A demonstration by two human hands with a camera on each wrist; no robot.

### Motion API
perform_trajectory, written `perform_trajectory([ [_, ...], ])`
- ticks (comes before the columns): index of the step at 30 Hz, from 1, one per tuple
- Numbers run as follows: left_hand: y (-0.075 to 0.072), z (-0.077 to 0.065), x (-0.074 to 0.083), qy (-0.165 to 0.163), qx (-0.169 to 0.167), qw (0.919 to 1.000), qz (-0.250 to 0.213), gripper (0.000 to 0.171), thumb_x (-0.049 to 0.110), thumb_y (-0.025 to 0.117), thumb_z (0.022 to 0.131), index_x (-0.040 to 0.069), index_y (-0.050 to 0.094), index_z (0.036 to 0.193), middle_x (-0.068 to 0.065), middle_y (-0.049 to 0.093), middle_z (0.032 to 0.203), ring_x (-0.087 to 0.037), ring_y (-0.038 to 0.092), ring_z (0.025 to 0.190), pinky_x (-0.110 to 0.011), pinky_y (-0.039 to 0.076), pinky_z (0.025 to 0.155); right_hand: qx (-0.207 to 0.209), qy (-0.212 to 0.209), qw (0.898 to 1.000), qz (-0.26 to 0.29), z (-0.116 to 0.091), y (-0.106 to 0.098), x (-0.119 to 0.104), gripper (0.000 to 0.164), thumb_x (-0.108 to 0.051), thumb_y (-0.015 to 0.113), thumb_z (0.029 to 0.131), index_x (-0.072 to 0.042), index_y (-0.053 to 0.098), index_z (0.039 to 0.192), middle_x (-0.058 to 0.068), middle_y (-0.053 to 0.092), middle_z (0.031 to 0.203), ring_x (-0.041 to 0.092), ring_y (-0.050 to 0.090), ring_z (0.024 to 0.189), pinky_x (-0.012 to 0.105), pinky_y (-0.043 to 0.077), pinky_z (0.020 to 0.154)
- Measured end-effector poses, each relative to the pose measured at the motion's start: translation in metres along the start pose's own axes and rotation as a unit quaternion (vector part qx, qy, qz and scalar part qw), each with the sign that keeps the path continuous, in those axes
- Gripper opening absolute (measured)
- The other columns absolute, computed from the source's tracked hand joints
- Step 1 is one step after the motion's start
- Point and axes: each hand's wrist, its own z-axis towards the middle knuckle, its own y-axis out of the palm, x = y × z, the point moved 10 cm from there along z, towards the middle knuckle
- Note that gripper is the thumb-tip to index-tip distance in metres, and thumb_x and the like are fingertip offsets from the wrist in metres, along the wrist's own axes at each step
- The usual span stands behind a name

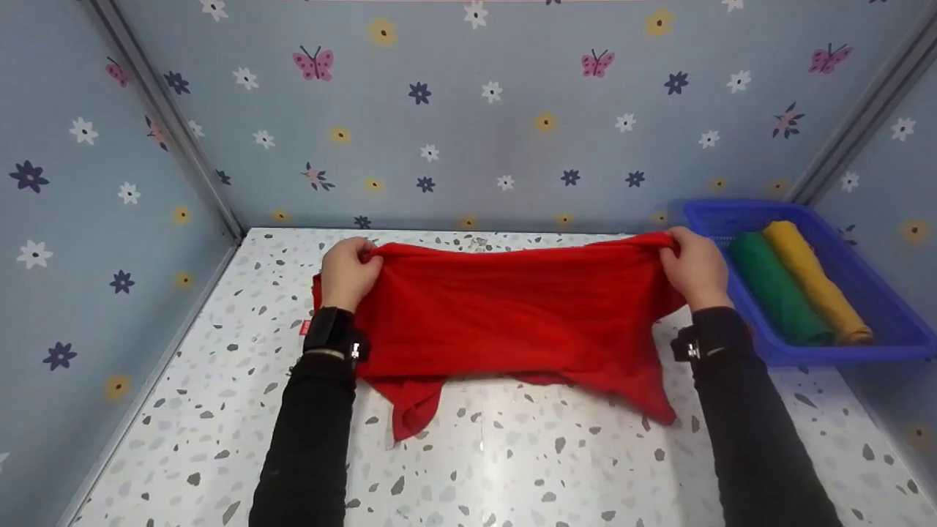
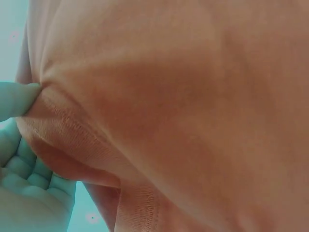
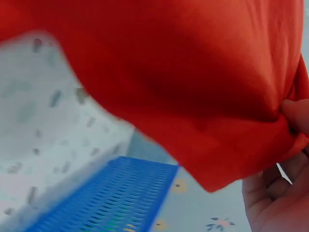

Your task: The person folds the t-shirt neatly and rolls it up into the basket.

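A red T-shirt (image 1: 505, 315) hangs stretched between both hands, its upper edge nearly level and its lower parts drooping unevenly over the tabletop. At its upper left corner the left hand (image 1: 350, 274) pinches the fabric between thumb and fingers. The right hand (image 1: 695, 267) grips the upper right corner in the same way, close to the basket. Stitched hems show on the shirt (image 2: 145, 121) in the left wrist view, below the left thumb (image 2: 19, 99). In the right wrist view, a loose corner of the shirt (image 3: 207, 164) dangles beside the right fingers (image 3: 263, 193).
A blue plastic basket (image 1: 900, 311) stands at the right, holding a green rolled cloth (image 1: 779, 293) and a yellow rolled cloth (image 1: 816, 282). Flower-patterned panels (image 1: 468, 110) enclose the speckled white tabletop (image 1: 512, 468) at the back and both sides.
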Motion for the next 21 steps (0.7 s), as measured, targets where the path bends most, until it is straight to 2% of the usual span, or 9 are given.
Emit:
perform_trajectory([
  [7, -0.031, 0.008, 0.017, 0.001, 0.073, 0.9971, -0.018, 0.017, 0.011, 0.062, 0.092, -0.001, 0.072, 0.099, -0.018, 0.066, 0.101, -0.032, 0.057, 0.095, -0.042, 0.045, 0.089, 0.097, -0.017, 0.995, 0.019, 0.01, -0.026, -0.022, 0.023, -0.013, 0.053, 0.099, -0.002, 0.066, 0.114, 0.022, 0.067, 0.109, 0.039, 0.058, 0.099, 0.054, 0.047, 0.088],
  [14, -0.062, 0.009, 0.028, 0.005, 0.131, 0.9904, -0.044, 0.02, 0.014, 0.062, 0.094, 0.001, 0.071, 0.106, -0.016, 0.067, 0.105, -0.028, 0.058, 0.097, -0.039, 0.046, 0.091, 0.184, -0.054, 0.98, 0.058, 0.008, -0.054, -0.041, 0.023, -0.014, 0.054, 0.099, -0.001, 0.069, 0.112, 0.019, 0.068, 0.105, 0.035, 0.057, 0.097, 0.05, 0.046, 0.089],
  [18, -0.07, 0.004, 0.028, 0.021, 0.135, 0.9881, -0.07, 0.018, 0.013, 0.063, 0.094, 0.002, 0.071, 0.107, -0.014, 0.066, 0.104, -0.024, 0.056, 0.096, -0.036, 0.046, 0.09, 0.199, -0.083, 0.973, 0.081, 0.002, -0.06, -0.048, 0.02, -0.013, 0.056, 0.098, 0.0, 0.069, 0.108, 0.019, 0.067, 0.1, 0.034, 0.055, 0.094, 0.047, 0.045, 0.087],
  [21, -0.07, -0.004, 0.023, 0.055, 0.123, 0.9876, -0.08, 0.015, 0.01, 0.066, 0.092, 0.002, 0.072, 0.104, -0.014, 0.066, 0.101, -0.024, 0.056, 0.092, -0.036, 0.045, 0.087, 0.196, -0.11, 0.971, 0.082, -0.008, -0.057, -0.049, 0.017, -0.008, 0.058, 0.096, 0.001, 0.068, 0.106, 0.02, 0.067, 0.098, 0.036, 0.055, 0.093, 0.049, 0.044, 0.086],
])
